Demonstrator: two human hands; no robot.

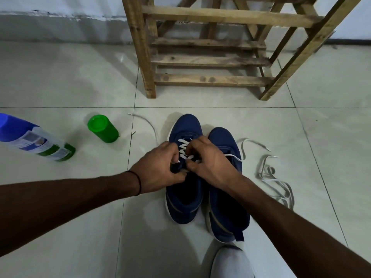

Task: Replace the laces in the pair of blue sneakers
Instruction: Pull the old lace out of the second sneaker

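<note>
White flat lace (183,146) pinched in curled fingers of your right hand (210,163); left hand (158,170) fingers grip the blue fabric sneaker (183,199).

2 blue fabric sneakers (186,125) are sitting side by side; a flat white lace (183,149) is criss-crossing the left, grey laces (269,177) lying loose either side.

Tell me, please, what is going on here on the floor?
A person is threading a white lace into one blue sneaker. The left hand and right hand both pinch it near the top eyelets, and several rows are already crossed. The second sneaker stands right beside it. Grey laces lie loose to the right.
</note>
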